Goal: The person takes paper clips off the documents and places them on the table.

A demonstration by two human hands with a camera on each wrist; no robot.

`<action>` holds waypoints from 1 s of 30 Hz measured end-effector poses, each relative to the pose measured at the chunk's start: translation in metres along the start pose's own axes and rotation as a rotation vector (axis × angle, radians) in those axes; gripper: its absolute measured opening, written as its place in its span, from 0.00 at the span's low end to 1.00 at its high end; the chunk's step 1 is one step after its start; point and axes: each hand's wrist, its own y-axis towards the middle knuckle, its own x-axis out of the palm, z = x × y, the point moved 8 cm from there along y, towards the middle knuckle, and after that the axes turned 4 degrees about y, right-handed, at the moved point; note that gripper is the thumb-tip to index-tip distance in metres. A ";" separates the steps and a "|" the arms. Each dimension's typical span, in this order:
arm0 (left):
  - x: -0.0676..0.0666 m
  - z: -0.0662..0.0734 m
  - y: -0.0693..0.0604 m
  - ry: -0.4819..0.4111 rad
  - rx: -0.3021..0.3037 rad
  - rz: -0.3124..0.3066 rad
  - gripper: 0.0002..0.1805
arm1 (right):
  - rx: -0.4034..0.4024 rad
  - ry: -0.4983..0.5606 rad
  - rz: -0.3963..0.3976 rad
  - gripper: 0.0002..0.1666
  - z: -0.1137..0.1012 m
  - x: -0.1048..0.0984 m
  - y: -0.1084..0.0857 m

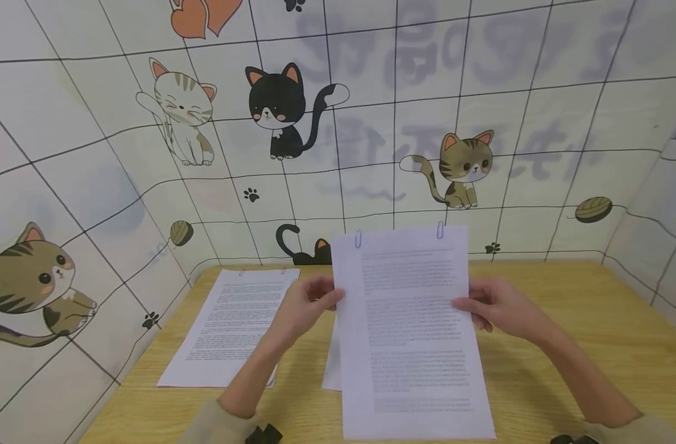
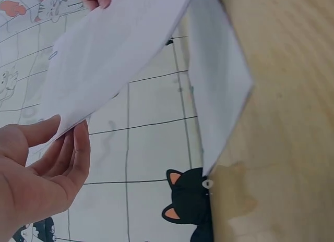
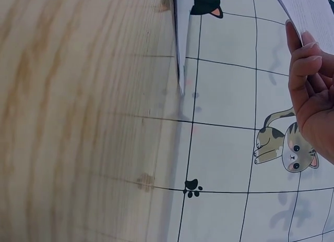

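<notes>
Upright above the table, a clipped set of printed sheets faces me, with pale purple paper clips along its top edge. My left hand pinches its left edge between thumb and fingers. On the opposite edge, my right hand pinches it the same way. Behind the held sheets, more white paper lies on the table, mostly hidden. The left wrist view shows that paper apart from the left hand. Only a corner of the held sheets shows in the right wrist view.
A second printed stack with pinkish-red paper clips lies on the left of the wooden table. A wall with a grid and cartoon cats stands directly behind the table and continues along both sides.
</notes>
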 end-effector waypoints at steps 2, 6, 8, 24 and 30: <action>-0.004 0.007 0.003 0.008 0.036 0.046 0.09 | -0.001 -0.001 -0.006 0.11 0.000 0.001 0.000; -0.010 0.019 0.010 0.010 0.075 0.121 0.08 | -0.014 -0.012 -0.012 0.11 0.000 0.003 0.000; -0.011 0.024 0.014 0.000 0.095 0.148 0.08 | -0.018 -0.015 -0.019 0.11 0.000 0.004 0.000; -0.012 0.051 0.024 -0.048 0.185 0.228 0.08 | -0.030 -0.050 -0.045 0.11 -0.004 0.006 0.000; -0.011 0.054 0.024 0.001 0.181 0.245 0.08 | -0.017 -0.054 -0.047 0.11 -0.006 0.006 -0.001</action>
